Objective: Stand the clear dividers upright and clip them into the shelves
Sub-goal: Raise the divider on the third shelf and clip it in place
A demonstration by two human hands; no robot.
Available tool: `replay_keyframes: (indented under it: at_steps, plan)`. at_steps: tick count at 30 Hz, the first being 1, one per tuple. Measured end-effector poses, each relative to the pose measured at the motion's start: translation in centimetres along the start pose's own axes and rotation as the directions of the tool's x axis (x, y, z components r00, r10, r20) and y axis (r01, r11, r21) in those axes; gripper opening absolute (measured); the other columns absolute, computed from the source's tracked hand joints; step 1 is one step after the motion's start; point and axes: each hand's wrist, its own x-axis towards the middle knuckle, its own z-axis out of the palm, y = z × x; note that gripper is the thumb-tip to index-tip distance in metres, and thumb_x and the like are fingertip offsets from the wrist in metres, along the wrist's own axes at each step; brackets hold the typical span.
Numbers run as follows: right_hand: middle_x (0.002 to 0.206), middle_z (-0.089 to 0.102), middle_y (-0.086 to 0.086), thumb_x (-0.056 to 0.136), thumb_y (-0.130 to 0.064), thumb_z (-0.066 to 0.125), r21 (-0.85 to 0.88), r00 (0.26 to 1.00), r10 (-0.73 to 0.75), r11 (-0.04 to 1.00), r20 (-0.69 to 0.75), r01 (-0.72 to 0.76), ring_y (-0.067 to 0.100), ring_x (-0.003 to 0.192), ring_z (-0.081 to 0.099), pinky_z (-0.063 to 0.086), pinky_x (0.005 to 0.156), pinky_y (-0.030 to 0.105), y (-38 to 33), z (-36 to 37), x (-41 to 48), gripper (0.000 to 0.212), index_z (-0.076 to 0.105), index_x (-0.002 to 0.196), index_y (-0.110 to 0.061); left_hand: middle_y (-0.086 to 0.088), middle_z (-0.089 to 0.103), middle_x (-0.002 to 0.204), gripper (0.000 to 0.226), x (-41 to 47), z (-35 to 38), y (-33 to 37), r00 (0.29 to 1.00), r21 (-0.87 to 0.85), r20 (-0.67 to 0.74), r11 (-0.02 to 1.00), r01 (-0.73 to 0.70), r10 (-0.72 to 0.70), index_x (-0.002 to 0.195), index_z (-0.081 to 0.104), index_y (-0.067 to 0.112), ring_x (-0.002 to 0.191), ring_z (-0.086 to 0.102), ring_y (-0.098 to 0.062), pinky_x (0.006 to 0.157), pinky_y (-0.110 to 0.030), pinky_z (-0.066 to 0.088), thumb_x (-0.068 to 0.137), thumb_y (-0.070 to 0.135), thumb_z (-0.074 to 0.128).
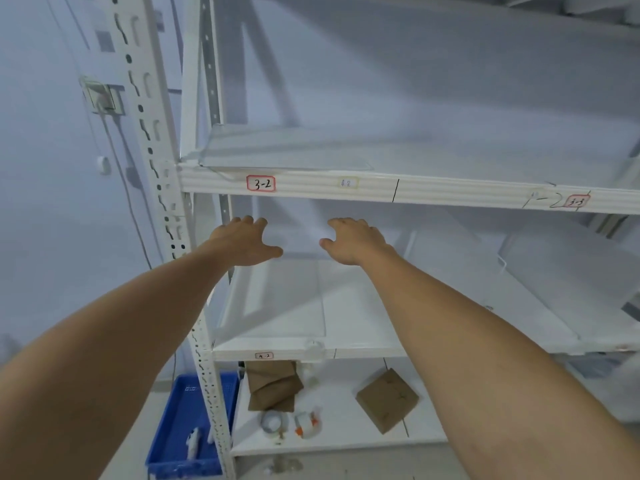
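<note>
Clear divider edges barely discernible

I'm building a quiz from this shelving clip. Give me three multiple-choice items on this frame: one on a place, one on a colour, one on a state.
1. Where does the clear divider above the label 3-2 lie?
A. flat on the upper shelf
B. in the crate on the floor
C. upright on the bottom shelf

2. What colour is the crate left of the rack?
A. red
B. blue
C. green

3. How are the left hand and right hand?
A. both closed on a box
B. one holding tape
C. both open, holding nothing

Answers: 1 A, the sheet rests flat just behind the shelf's front edge. 2 B, the plastic crate on the floor is plainly blue. 3 C, fingers are spread and nothing shows between them as they reach over the middle shelf.
</note>
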Motion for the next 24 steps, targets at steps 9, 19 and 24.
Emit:
replay_keyframes:
  at_steps: [9, 19, 24]
  plan:
    - [0.094, 0.071, 0.01, 0.087, -0.043, 0.05, 0.386, 0.921, 0.214, 0.859, 0.326, -0.336, 0.032, 0.085, 0.07, 0.056, 0.072, 0.033, 2.7, 15.8, -1.2, 0.04, 0.066, 0.093, -0.006, -0.003, 0.061, 0.131, 0.053, -0.4, 15.5, 2.2, 0.968, -0.136, 0.209, 0.984, -0.113, 0.14, 0.138, 0.055, 0.023, 0.117, 0.059, -0.026, 0.095, -0.039, 0.051, 0.091, 0.048, 0.063]
    - [0.089, 0.071, 0.004, 0.092, -0.001, 0.048, 0.7, 0.698, 0.083, -0.179, 0.711, -0.692, 0.014, 0.079, 0.067, 0.056, 0.078, 0.028, 2.9, 35.8, -4.5, 0.023, 0.067, 0.088, -0.015, -0.012, 0.071, 0.085, 0.037, -1.5, 32.3, 7.2, 0.94, -0.021, -0.043, 0.941, -0.339, 0.337, 0.101, 0.075, 0.007, 0.076, 0.071, -0.033, 0.051, -0.038, 0.058, 0.07, 0.024, 0.083]
    - [0.083, 0.075, 0.006, 0.086, 0.007, 0.066, 0.667, 0.768, 0.064, -0.545, 0.637, -0.508, 0.012, 0.071, 0.072, 0.057, 0.069, 0.024, 2.7, 37.3, -3.2, 0.015, 0.071, 0.1, 0.001, -0.008, 0.066, 0.06, 0.026, -0.1, 32.9, 7.0, 0.828, 0.107, -0.293, 0.877, -0.469, 0.478, 0.066, 0.065, 0.007, 0.054, 0.063, -0.03, 0.041, -0.03, 0.048, 0.076, 0.022, 0.046]
